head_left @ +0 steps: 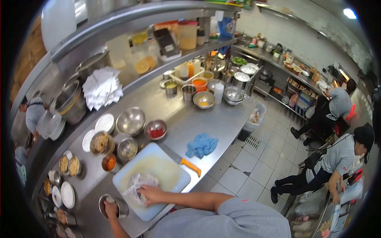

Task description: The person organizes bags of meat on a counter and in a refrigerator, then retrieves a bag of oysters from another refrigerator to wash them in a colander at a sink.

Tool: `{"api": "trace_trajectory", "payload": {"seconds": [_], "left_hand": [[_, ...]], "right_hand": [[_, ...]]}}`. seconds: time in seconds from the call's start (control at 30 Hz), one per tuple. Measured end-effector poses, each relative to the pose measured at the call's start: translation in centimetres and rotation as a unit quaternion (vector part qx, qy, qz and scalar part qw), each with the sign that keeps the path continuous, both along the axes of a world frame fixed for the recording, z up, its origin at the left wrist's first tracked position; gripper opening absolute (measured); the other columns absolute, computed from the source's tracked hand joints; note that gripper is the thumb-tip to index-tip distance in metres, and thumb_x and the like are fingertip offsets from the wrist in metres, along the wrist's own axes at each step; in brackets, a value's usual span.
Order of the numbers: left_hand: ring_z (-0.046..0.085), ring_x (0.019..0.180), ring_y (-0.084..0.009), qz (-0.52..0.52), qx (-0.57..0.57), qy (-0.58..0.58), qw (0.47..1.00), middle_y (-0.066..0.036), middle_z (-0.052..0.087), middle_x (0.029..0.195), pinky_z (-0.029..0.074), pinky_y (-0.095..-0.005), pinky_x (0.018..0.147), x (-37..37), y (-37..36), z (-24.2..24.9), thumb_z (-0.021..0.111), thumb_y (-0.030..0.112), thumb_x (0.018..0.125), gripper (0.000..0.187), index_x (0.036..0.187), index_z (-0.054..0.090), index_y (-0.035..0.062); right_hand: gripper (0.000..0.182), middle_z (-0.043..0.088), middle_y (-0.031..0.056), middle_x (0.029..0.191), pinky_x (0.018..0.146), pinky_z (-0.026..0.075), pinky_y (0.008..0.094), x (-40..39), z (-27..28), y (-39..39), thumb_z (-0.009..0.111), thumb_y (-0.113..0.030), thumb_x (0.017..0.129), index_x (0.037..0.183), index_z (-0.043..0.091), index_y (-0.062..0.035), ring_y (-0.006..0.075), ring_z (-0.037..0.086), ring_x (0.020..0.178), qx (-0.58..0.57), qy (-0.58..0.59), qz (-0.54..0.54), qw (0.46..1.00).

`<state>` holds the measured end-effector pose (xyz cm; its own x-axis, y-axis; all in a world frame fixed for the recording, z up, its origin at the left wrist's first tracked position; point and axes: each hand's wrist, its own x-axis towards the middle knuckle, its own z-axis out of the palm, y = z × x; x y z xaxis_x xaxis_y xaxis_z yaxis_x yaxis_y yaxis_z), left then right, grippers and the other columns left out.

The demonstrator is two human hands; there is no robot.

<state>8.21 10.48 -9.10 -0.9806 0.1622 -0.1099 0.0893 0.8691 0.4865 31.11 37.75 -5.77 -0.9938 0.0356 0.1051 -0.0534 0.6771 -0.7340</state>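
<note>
My right hand (pixel 151 195) grips a clear plastic bag (pixel 139 183) on the pale cutting board (pixel 168 162); the contents are hard to make out. My left hand (pixel 111 208) reaches into the mouth of a metal pot (pixel 122 209) to the left of the board. Its fingers are curled around something pale that I cannot identify. A knife with an orange handle (pixel 191 167) lies at the board's right edge. Just beyond the board are a metal bowl of red pieces (pixel 155 130), a bowl of chopped food (pixel 127 148) and a container of orange food (pixel 109 162).
A blue cloth (pixel 201 145) lies on the steel counter (pixel 178 115). White plates (pixel 68 195), bowls and pots stand along the far side, beneath a shelf (pixel 139 75) with white papers (pixel 102 88). Two people (pixel 331 160) work at the right, across the tiled floor (pixel 254 174).
</note>
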Motion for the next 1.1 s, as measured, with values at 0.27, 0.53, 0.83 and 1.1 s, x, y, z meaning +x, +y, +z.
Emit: {"api": "trace_trajectory", "payload": {"seconds": [0.27,0.53,0.83,1.1], "left_hand": [[0.053,0.119,-0.0380,-0.122,0.058,-0.074,0.988,-0.024,0.052,0.132,0.041,-0.0418,0.102,0.8,-0.6,2.4,0.076,0.023,0.075,0.067,0.131,0.047,-0.0012],[0.056,0.115,-0.0201,-0.107,0.373,-0.017,0.921,-0.013,0.059,0.125,0.042,-0.0322,0.099,7.5,3.0,8.6,0.061,0.011,0.094,0.039,0.130,0.052,-0.0006],[0.061,0.087,-0.0129,-0.129,0.330,-0.035,0.935,-0.006,0.065,0.095,0.049,-0.0275,0.080,22.0,14.4,7.7,0.060,0.009,0.094,0.014,0.099,0.062,-0.0035],[0.062,0.108,-0.0211,-0.051,0.254,-0.112,0.959,-0.015,0.066,0.117,0.047,-0.0335,0.095,33.2,23.5,11.4,0.056,0.021,0.098,0.033,0.121,0.062,-0.0024]], "right_hand": [[0.036,0.064,0.0102,0.109,0.085,0.051,0.0330,7.1,2.0,5.9,0.068,-0.020,0.089,0.120,0.061,-0.0041,0.0183,0.062,0.098,-0.220,0.063,-0.104,0.968],[0.017,0.070,0.0018,0.086,0.070,0.050,0.0256,22.6,0.6,27.2,0.062,-0.015,0.093,0.104,0.071,-0.0050,0.0105,0.060,0.075,-0.048,0.039,-0.503,0.862],[0.026,0.067,0.0249,0.096,0.083,0.049,0.0488,26.4,3.0,57.0,0.059,-0.024,0.090,0.103,0.069,-0.0030,0.0403,0.063,0.094,0.225,-0.018,-0.581,0.782],[0.030,0.065,0.0172,0.117,0.088,0.048,0.0509,24.4,0.2,69.3,0.064,-0.027,0.085,0.107,0.069,-0.0078,0.0325,0.063,0.106,0.286,-0.092,-0.568,0.767]]}}
